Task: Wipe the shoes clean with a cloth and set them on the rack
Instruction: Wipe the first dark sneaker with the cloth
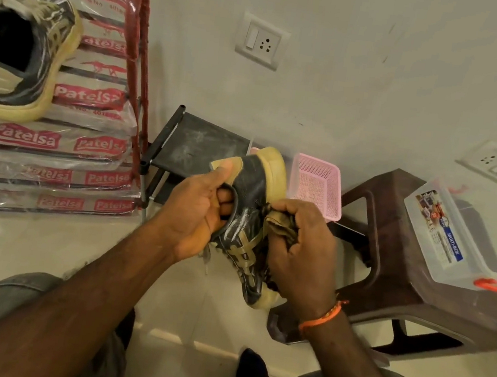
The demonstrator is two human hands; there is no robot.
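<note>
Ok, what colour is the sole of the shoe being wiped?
Pale yellow, under a black upper with tan stripes, on the shoe; the head view shows it.

Occlusions and crops, head view

Left hand point(203, 211) is covering the held shoe's point(251, 220) collar; right hand point(299, 249) is hiding most of the cloth point(279, 229) and the sole edge. Second shoe point(21, 54) is running off the left edge. Multi-box point(455, 241) label print is reading too small.

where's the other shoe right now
In the head view the other shoe sits at far upper left on the stack of wrapped trays, heel toward the camera, left of the red mop leaning on the wall.
</note>
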